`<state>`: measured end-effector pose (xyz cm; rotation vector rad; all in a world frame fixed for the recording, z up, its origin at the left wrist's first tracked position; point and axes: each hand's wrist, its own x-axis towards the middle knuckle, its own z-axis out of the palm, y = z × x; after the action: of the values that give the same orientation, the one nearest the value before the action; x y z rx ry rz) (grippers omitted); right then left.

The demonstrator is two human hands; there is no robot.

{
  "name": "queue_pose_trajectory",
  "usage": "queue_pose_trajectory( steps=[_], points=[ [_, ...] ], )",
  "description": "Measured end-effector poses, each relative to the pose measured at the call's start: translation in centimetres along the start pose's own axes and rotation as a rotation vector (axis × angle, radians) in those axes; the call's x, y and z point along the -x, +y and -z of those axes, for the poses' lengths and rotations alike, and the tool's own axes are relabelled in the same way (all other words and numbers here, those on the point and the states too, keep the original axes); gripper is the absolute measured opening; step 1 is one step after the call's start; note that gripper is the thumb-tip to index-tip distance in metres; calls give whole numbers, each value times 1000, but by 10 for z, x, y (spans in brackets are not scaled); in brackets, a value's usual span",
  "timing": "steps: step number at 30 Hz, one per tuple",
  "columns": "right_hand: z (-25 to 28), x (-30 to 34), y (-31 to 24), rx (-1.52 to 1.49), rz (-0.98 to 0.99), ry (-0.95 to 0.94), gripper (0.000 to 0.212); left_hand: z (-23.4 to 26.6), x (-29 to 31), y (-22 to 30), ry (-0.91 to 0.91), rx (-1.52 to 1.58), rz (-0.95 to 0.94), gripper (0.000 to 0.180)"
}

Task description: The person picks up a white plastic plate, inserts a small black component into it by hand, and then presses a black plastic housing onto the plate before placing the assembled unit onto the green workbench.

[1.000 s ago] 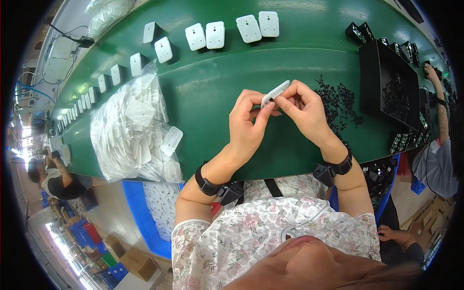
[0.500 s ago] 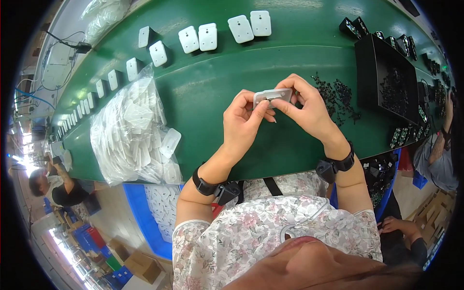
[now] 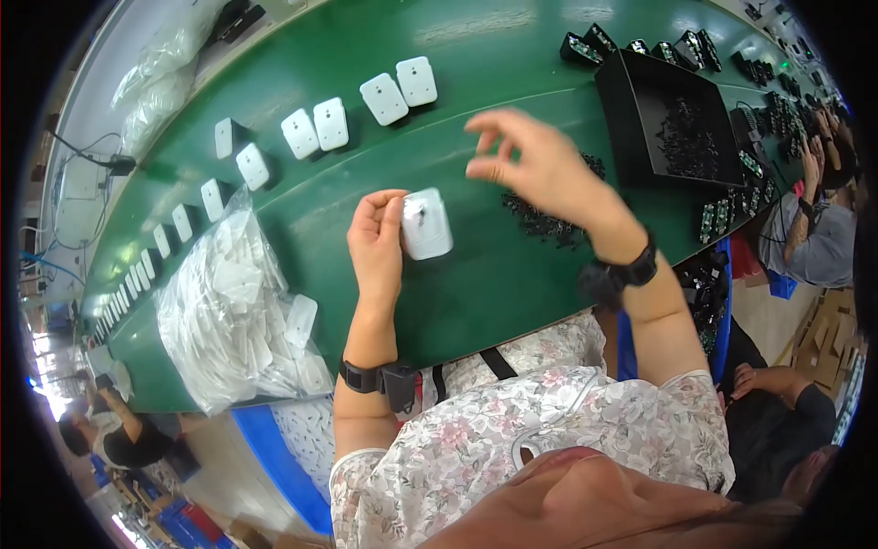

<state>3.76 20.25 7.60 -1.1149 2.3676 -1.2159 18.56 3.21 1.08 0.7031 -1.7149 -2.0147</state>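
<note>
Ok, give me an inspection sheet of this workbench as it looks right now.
Surface: green belt table, curved by the lens.
Job's things: white plastic housing lying flat, held at its edge by the left hand; loose small black parts beside it.
Clutter: clear bag of white housings; row of white housings; black tray.
Hands: left hand on the housing; right hand raised above the belt, fingers pinched, contents not discernible.
Cables: a cable at the far left edge.
Surroundings: other workers seated nearby.

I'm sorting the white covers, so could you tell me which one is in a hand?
The white cover held by the left hand, near the table's front edge; the others lie untouched in a row further back.
</note>
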Motion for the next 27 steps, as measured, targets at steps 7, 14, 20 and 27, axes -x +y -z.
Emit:
queue_pose_trajectory(
  steps=[7,14,20,27],
  points=[
    [84,-118,121,1305,-290,154,43,7,-13,-13,94,-689,-375,7],
    [64,-123,115,1140,-248,212,44,-3,11,5,37,-1091,-338,44],
    [-4,-41,35,-128,131,42,43,0,40,5,-93,-1269,-525,55],
    [-42,-3,30,364,268,74,40,26,43,-1,-191,-1094,-669,50]
  ],
)
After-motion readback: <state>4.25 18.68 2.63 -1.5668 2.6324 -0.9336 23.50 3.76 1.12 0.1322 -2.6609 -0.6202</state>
